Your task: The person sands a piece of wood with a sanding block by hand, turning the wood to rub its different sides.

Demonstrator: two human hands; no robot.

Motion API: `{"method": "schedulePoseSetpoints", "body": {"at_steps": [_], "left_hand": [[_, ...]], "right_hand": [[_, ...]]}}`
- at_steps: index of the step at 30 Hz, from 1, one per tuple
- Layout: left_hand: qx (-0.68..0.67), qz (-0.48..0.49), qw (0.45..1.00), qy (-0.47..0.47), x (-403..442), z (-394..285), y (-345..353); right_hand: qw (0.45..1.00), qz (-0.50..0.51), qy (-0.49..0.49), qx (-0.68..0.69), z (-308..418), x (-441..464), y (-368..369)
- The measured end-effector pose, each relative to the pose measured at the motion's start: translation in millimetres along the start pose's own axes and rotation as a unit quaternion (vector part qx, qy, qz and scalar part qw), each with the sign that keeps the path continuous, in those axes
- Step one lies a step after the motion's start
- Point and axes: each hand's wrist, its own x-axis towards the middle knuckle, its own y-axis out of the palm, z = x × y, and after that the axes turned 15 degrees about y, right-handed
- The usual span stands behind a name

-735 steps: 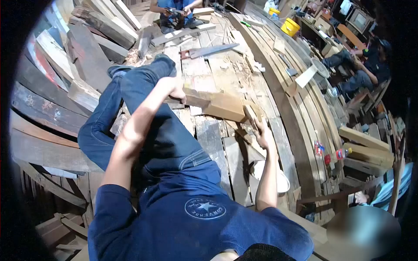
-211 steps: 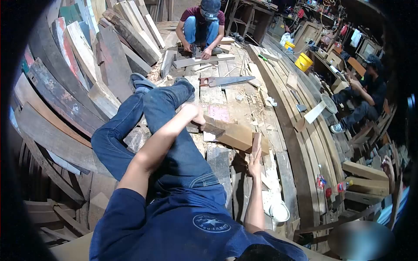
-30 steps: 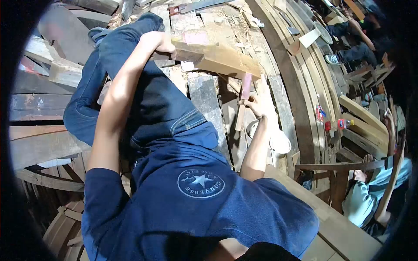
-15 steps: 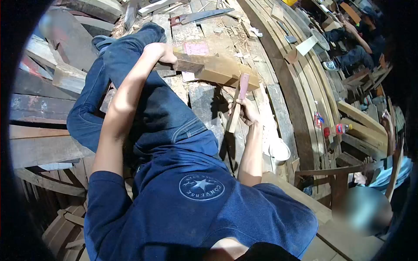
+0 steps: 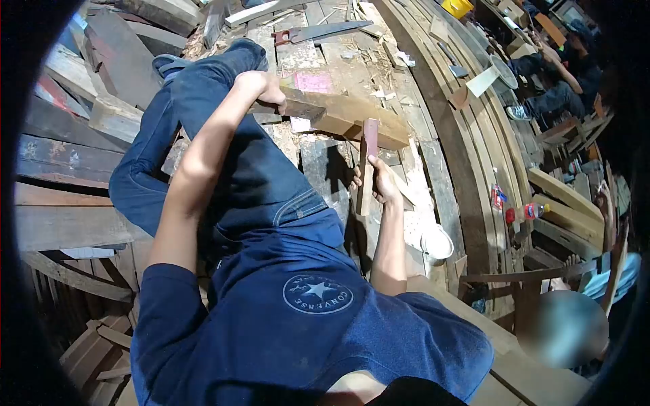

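Note:
A thick wooden block (image 5: 387, 127), dark at its left end and light brown elsewhere, lies in front of my legs. My left hand (image 5: 263, 88) is closed over its dark end. In my right hand (image 5: 382, 179) is a short wooden stick (image 5: 367, 145), gripped around the middle with the thumb on its side. One upper face of the stick looks pinkish; its lower end is pale brown. The stick's top overlaps the block in view, and I cannot tell whether they touch. A pink sheet (image 5: 313, 82) lies just beyond the block.
A handsaw (image 5: 321, 32) lies on the shavings-covered plank floor (image 5: 317, 162). A white cup (image 5: 437, 241) sits near my right forearm. Long beams (image 5: 467, 128) run along the right, with a hatchet-like tool (image 5: 457, 70) and a bottle (image 5: 533, 211). Other people (image 5: 558, 81) sit at the right.
The stick has swung more upright, its top moving left, with my right hand shifting slightly left relative to the block. My left hand stays on the block. The whole view has shifted a little.

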Motion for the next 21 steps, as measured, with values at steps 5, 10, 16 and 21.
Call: {"method": "schedulePoseSetpoints", "body": {"at_steps": [5,10,16,21], "left_hand": [[-0.030,-0.014,0.999,0.032,25.8,24.8,13.8],[0.004,-0.003,1.000,0.008,10.2,9.3,4.7],[-0.009,-0.007,1.000,0.006,6.8,10.5,4.4],[-0.003,-0.002,1.000,-0.008,11.3,11.0,6.1]], "right_hand": [[0.980,-0.105,0.031,-0.165,18.4,-12.2,27.5],[0.929,-0.196,-0.083,-0.304,-3.9,40.2,-22.7],[0.900,-0.227,-0.087,-0.361,3.8,24.8,-27.9],[0.862,-0.252,-0.179,-0.401,8.9,10.9,-36.0]]}}
